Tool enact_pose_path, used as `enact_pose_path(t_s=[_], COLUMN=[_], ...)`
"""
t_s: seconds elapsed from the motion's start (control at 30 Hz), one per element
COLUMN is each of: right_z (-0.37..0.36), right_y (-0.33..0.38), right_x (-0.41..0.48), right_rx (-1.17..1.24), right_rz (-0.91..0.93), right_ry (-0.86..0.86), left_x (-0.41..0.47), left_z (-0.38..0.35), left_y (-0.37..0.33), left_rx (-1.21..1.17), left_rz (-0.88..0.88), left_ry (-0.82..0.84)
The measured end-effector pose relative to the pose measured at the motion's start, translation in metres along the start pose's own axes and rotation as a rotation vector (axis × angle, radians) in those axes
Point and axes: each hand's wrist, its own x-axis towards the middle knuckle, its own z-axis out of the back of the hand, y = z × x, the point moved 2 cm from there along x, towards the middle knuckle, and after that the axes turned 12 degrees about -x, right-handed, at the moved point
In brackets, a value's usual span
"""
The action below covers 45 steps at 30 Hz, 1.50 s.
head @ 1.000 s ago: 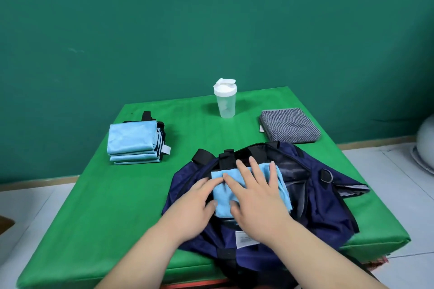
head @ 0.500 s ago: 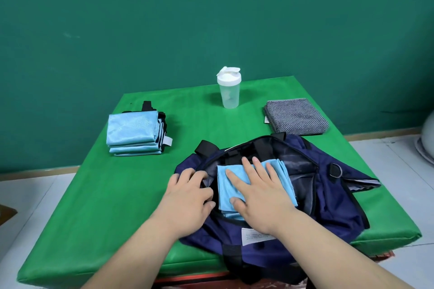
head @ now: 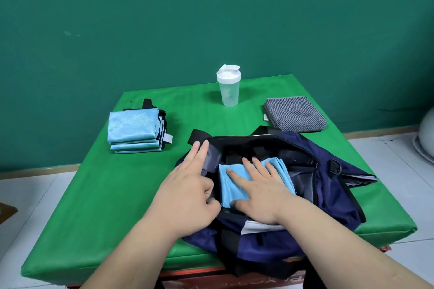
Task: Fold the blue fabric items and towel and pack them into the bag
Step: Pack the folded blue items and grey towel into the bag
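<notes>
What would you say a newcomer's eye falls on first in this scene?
First, the open navy duffel bag at the front: the right hand presses a folded light blue cloth flat inside it, and the left hand holds its left rim. Behind, on the green table, lie a stack of folded blue fabric at left and a folded grey towel at right, with a white-lidded shaker bottle standing between.

Bag (head: 328, 199) mouth: right half free — blue cloth (head: 234, 185), right hand (head: 260, 195) fill left.
</notes>
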Motion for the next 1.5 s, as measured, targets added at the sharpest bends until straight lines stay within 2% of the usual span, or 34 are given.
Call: enact_pose_path(t_s=[0.2,0.5,0.57,0.63,0.67,0.73,0.77,0.8,0.9,1.13,1.2,1.27,1.3,1.37,1.43,1.5], right_z=[0.003,0.002,0.007,0.011,0.011,0.007,0.004,0.001,-0.008,-0.004,-0.005,-0.007,-0.005,0.004,0.015,0.014], right_y=[0.002,0.004,0.002,-0.005,-0.01,-0.024,-0.031,-0.035,-0.043,-0.048,-0.048,-0.048,-0.044,-0.031,-0.009,0.015], right_x=[0.003,-0.007,-0.012,-0.023,-0.029,-0.04,-0.043,-0.044,-0.041,-0.042,-0.044,-0.044,-0.044,-0.045,-0.044,-0.036], right_rx=[-0.019,-0.025,0.03,0.124,0.153,0.247,0.349,0.458,0.73,0.886,0.855,0.716,0.558,0.186,0.038,0.006], right_rz=[0.006,0.024,0.044,0.057,0.034,-0.137,-0.249,-0.34,-0.4,-0.34,-0.323,-0.341,-0.353,-0.35,-0.278,-0.171], right_ry=[-0.004,-0.07,-0.169,-0.363,-0.505,-0.728,-0.717,-0.624,-0.315,-0.196,-0.162,-0.154,-0.187,-0.363,-0.521,-0.504], left_x=[-0.013,-0.014,-0.014,-0.014,-0.013,-0.011,-0.01,-0.009,-0.005,0.006,0.008,0.005,0.004,0.0,-0.003,-0.006], left_z=[-0.007,-0.01,-0.014,-0.014,-0.014,-0.013,-0.013,-0.013,-0.012,-0.005,-0.005,-0.008,-0.011,-0.014,-0.015,-0.015], left_y=[-0.015,-0.019,-0.016,-0.014,-0.014,-0.015,-0.016,-0.017,-0.019,-0.018,-0.017,-0.016,-0.015,-0.012,-0.011,-0.01], left_rx=[-0.08,-0.147,-0.156,-0.163,-0.163,-0.167,-0.173,-0.181,-0.218,-0.277,-0.261,-0.233,-0.226,-0.223,-0.222,-0.214], left_rz=[-0.009,-0.041,-0.047,-0.058,-0.062,-0.073,-0.077,-0.082,-0.104,-0.127,-0.137,-0.145,-0.141,-0.133,-0.128,-0.134], left_ry=[0.102,0.08,0.067,0.043,0.036,0.032,0.03,0.028,0.022,-0.015,0.001,0.021,0.026,0.015,-0.006,-0.012])
